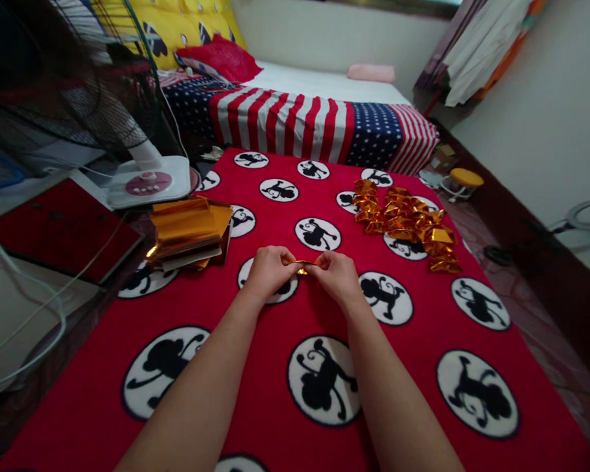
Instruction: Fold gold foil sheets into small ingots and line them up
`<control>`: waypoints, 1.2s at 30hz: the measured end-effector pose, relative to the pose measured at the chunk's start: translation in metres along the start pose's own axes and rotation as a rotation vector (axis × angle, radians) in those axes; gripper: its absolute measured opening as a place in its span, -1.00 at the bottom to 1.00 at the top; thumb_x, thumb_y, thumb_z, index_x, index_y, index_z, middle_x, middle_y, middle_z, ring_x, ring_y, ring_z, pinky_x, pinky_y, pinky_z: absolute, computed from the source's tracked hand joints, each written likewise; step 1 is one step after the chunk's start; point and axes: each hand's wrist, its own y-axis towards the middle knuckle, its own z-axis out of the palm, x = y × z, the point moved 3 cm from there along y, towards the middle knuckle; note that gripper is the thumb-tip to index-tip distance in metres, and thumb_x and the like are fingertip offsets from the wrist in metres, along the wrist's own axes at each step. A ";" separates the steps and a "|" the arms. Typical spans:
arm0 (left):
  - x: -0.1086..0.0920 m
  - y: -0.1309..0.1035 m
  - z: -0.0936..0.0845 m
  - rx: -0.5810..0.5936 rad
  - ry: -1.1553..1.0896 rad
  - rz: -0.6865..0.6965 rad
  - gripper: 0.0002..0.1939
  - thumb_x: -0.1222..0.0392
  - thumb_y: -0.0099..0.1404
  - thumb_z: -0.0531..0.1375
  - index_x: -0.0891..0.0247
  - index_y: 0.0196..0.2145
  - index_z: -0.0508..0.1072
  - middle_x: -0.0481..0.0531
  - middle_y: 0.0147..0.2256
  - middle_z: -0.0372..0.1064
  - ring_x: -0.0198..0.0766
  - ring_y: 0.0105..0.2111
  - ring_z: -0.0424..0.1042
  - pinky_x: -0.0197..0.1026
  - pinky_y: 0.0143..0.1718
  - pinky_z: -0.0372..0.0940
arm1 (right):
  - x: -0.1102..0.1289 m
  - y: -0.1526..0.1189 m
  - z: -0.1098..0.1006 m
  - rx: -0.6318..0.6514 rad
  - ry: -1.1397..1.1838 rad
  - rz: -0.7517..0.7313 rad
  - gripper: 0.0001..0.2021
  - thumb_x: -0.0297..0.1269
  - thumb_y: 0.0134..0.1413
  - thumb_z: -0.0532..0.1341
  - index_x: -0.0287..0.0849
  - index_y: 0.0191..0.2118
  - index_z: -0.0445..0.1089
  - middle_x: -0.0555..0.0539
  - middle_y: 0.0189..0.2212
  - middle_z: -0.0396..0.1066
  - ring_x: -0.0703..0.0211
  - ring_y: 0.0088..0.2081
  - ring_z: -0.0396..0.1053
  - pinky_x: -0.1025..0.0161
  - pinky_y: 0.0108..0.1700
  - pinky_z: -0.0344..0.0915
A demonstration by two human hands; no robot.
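My left hand [270, 270] and my right hand [337, 274] meet over the middle of the red cloth. Between them they pinch a small piece of gold foil paper [302, 267], one end in each hand's fingers. Most of its shape is hidden by the fingertips. A stack of flat gold foil sheets [184, 229] lies to the left of my left hand, its edges uneven. Beyond my right hand sit several folded gold foil pieces [403, 213], grouped in rows on the cloth.
The red cloth [275, 321] with monkey prints covers the surface. A fan with a white base [150, 180] stands at the left, by a dark red panel [59, 223] and cables. Behind is a bed with a striped, starred cover [295, 121]. A yellow stool [466, 177] stands right.
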 end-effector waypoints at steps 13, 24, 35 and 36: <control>0.000 -0.002 -0.008 0.120 -0.026 -0.046 -0.74 0.26 0.07 0.17 0.30 -0.34 0.65 0.10 -0.49 0.56 -0.24 -0.49 0.47 -0.33 -0.50 0.20 | 0.005 -0.002 -0.011 0.064 0.046 -0.008 -0.88 -0.38 -0.15 0.20 -0.21 -0.57 0.48 -0.03 -0.65 0.43 0.25 -0.55 0.33 0.37 -0.51 0.05; -0.002 -0.004 -0.010 0.122 -0.002 -0.049 -0.70 0.29 0.04 0.13 0.31 -0.35 0.66 0.09 -0.55 0.53 -0.28 -0.56 0.40 -0.32 -0.55 0.13 | 0.006 -0.004 -0.013 0.085 0.068 -0.003 -0.86 -0.40 -0.20 0.17 -0.22 -0.59 0.48 -0.04 -0.67 0.42 0.25 -0.57 0.33 0.38 -0.54 0.04; -0.003 -0.005 -0.007 0.081 0.005 -0.012 -0.73 0.28 0.04 0.13 0.32 -0.43 0.65 0.09 -0.55 0.53 -0.28 -0.54 0.41 -0.31 -0.50 0.16 | 0.005 -0.005 -0.012 0.066 0.058 -0.003 -0.86 -0.43 -0.21 0.15 -0.22 -0.58 0.47 -0.05 -0.67 0.42 0.24 -0.58 0.33 0.38 -0.55 0.01; -0.003 -0.005 -0.007 0.083 0.001 -0.013 -0.73 0.28 0.04 0.13 0.32 -0.43 0.65 0.09 -0.55 0.53 -0.29 -0.55 0.41 -0.31 -0.50 0.16 | 0.005 -0.005 -0.012 0.069 0.060 -0.007 -0.86 -0.43 -0.21 0.15 -0.22 -0.58 0.47 -0.05 -0.67 0.42 0.24 -0.58 0.33 0.38 -0.56 0.01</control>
